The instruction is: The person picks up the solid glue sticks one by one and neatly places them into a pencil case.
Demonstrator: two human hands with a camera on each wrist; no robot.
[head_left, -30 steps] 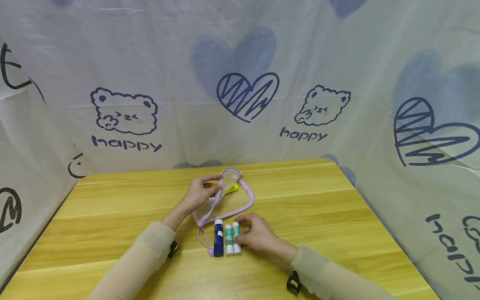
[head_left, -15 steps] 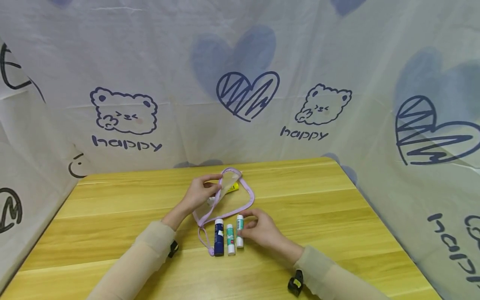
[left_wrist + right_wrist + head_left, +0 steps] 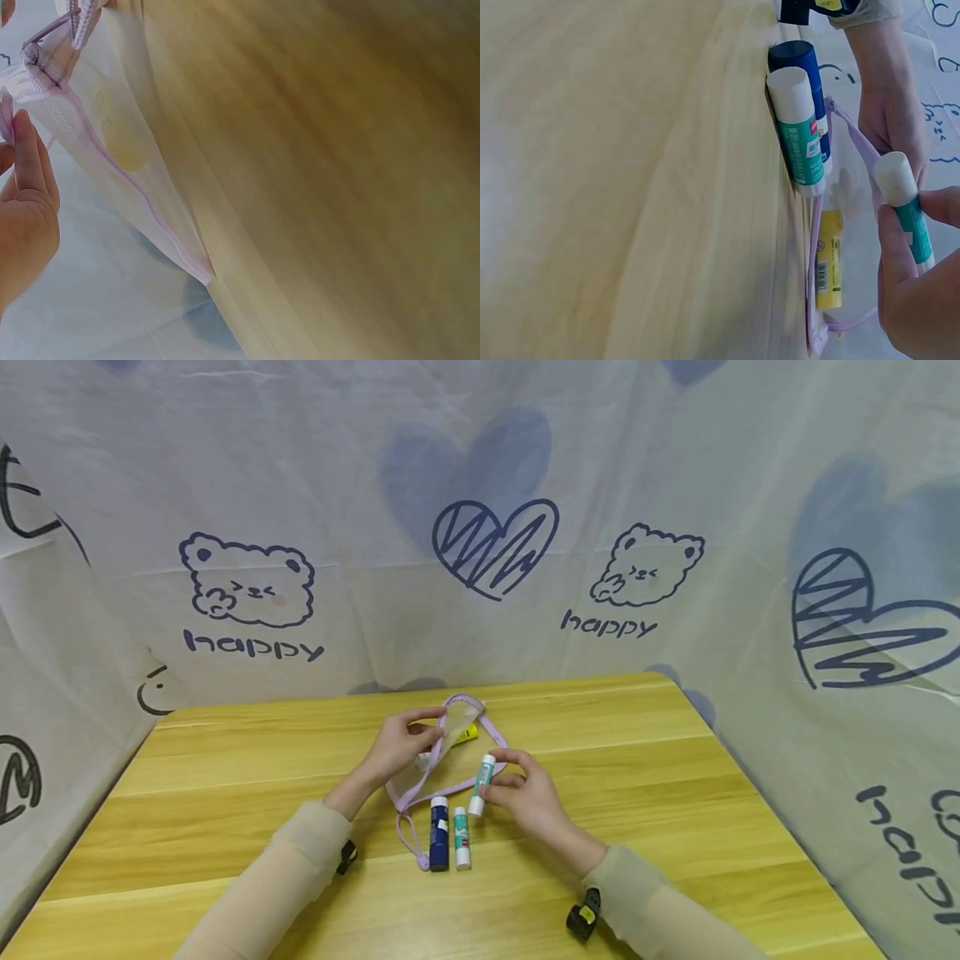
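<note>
My left hand (image 3: 397, 747) pinches the upper edge of a see-through mesh zip pouch (image 3: 493, 733) with lilac trim, lifting it so the mouth gapes. Inside lies a yellow glue stick (image 3: 829, 262). Between the thumb and fingers of my right hand (image 3: 531, 797) is a white-and-green glue stick (image 3: 482, 785), raised off the table and tilted, at the pouch's near right edge. A dark blue glue stick (image 3: 439, 835) and a second white-and-green glue stick (image 3: 461, 839) lie side by side in front of the pouch. In the left wrist view, the left hand (image 3: 30, 202) is partly cut off.
The pouch's lilac wrist loop (image 3: 408, 839) lies left of the blue glue stick. Under everything is a wood-grain table (image 3: 247, 777). A printed cloth (image 3: 360, 568) hangs behind it and along its sides.
My right hand has picked up the right-hand white-and-green glue stick from beside the others and carried it forward to the pouch. The left hand still holds the pouch's edge.
</note>
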